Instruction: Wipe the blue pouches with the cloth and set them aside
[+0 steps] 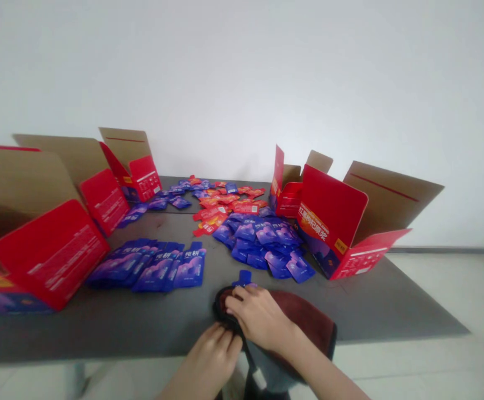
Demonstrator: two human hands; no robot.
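A brown cloth piece with black edging lies over the table's near edge, its kind unclear. My right hand has curled fingers on the looped black rim at its left end. Just below, my left hand is closed on the same rim; its fingertips are partly hidden. From between the hands a black cord hangs down to a pale end piece. Directly behind my right hand, a blue-purple pouch is partly covered.
Overlapping blue pouches lie left of centre. A larger blue pile sits right, with red-orange pouches behind. Open red cartons stand on the left and right of the grey table. A white wall rises behind.
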